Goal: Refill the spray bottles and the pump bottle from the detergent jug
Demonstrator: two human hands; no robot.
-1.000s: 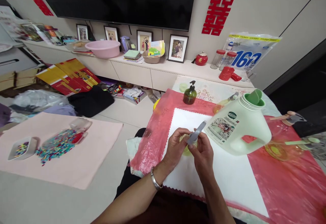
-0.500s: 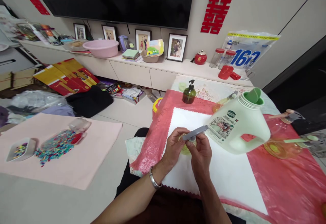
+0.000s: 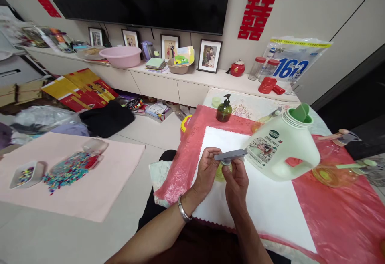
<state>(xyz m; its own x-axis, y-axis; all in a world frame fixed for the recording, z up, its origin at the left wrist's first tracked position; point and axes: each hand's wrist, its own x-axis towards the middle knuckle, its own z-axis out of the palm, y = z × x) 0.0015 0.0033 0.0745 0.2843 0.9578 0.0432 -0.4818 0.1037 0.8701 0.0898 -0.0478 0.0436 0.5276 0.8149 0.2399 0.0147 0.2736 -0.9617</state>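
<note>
Both hands close around a small pump bottle (image 3: pixel 219 175) of clear yellowish plastic, held above the white sheet. Its grey pump head (image 3: pixel 231 155) lies crosswise over the neck, spout pointing right. My left hand (image 3: pixel 207 172) grips the bottle's left side near the neck, and a silver bangle circles that wrist. On the other side my right hand (image 3: pixel 237 182) has its thumb at the collar just under the pump head. The fingers hide much of the bottle's body. Right of the hands stands a large pale green jug (image 3: pixel 270 148) with a green scoop-like piece (image 3: pixel 300 112) in its mouth.
A dark green pump bottle (image 3: pixel 224 109) stands at the table's back. Yellowish spray-type bottles (image 3: pixel 333 174) lie on the red plastic cover (image 3: pixel 339 212) at right. On a pink mat (image 3: pixel 111 176) to the left are scattered colourful bits (image 3: pixel 67 172) and a small white tub (image 3: pixel 28 180).
The grey pump head has turned slightly and sits more level, its spout end a little lower. Both hands keep hold of the bottle.
</note>
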